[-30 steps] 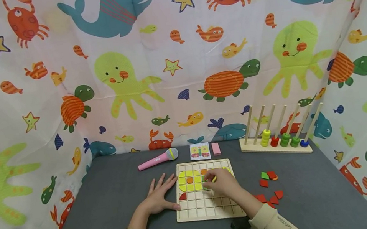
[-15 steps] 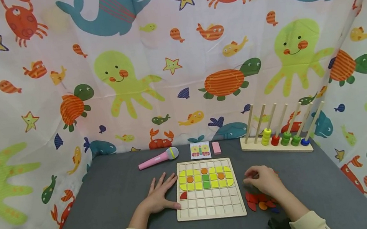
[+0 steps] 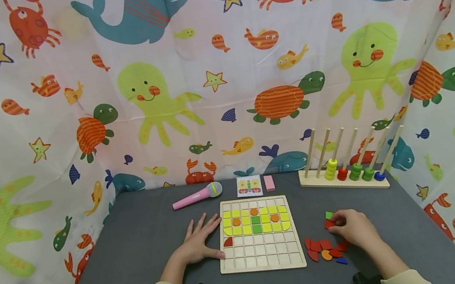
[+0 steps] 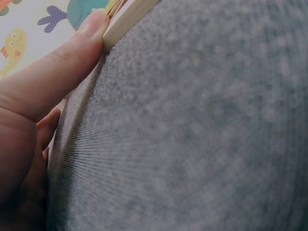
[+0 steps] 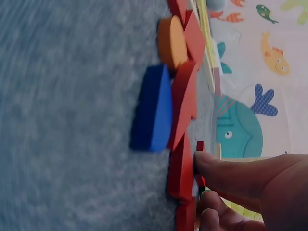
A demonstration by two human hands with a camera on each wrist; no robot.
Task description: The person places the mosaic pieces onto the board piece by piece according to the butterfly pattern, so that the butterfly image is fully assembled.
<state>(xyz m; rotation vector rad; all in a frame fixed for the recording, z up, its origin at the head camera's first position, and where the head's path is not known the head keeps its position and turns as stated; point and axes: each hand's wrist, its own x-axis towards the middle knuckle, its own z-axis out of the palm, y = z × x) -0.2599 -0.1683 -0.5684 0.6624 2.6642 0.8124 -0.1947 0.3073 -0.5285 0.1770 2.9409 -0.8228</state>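
Observation:
The wooden grid board [image 3: 262, 263] lies flat, with yellow, orange and green pieces in its upper rows and a dark red quarter-round [image 3: 228, 242] at the left. My left hand [image 3: 198, 244] rests beside its left edge, fingers spread; in the left wrist view the thumb [image 4: 72, 62] presses the wooden edge. Right of the board, my right hand [image 3: 357, 228] pinches a small red piece [image 3: 329, 224] between thumb and fingertips, next to a green square [image 3: 329, 215]. Closer to me lie several loose red pieces [image 3: 313, 255], an orange disc [image 3: 326, 255] and a blue piece [image 5: 153, 108].
Behind the board lie a pink toy microphone [image 3: 193, 198], a pattern card [image 3: 248, 186] and a pink block [image 3: 269, 183]. A peg stand [image 3: 345, 180] with coloured rings stands at the back right. A sea-animal curtain [image 3: 204, 97] hangs behind the table.
My right hand has left the board, where green squares now show in the middle column, and moved right to the loose pieces. My left hand has stayed at the board's left edge.

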